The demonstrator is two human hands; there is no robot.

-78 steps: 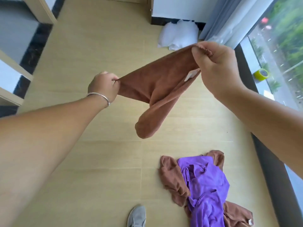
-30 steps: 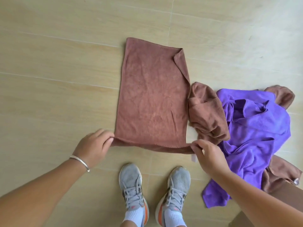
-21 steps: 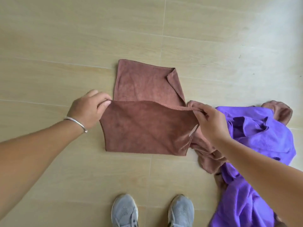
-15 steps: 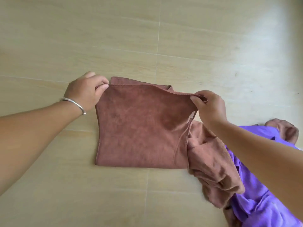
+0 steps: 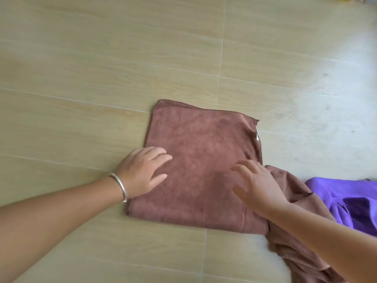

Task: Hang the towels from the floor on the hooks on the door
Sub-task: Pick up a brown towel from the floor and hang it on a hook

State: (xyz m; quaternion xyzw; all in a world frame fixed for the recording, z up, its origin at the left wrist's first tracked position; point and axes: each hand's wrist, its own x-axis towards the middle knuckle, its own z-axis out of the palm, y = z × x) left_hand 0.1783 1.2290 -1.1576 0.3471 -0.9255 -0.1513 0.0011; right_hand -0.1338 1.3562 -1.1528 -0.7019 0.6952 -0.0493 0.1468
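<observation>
Head view: the brown towel (image 5: 204,166) lies folded and flat on the floor (image 5: 81,68), right under both hands. The left hand (image 5: 142,170) rests flat on its left side, fingers spread a little, gripping nothing. The right hand (image 5: 257,184) is over its right side, fingers apart, also holding nothing; I cannot tell if it touches. The towel runs a bit longer going away from the person than across. Both hands are about as near. To lift it, I think each hand should grab its own side edge. More towels, brown (image 5: 295,201) and purple (image 5: 346,197), lie bunched just to the right.
</observation>
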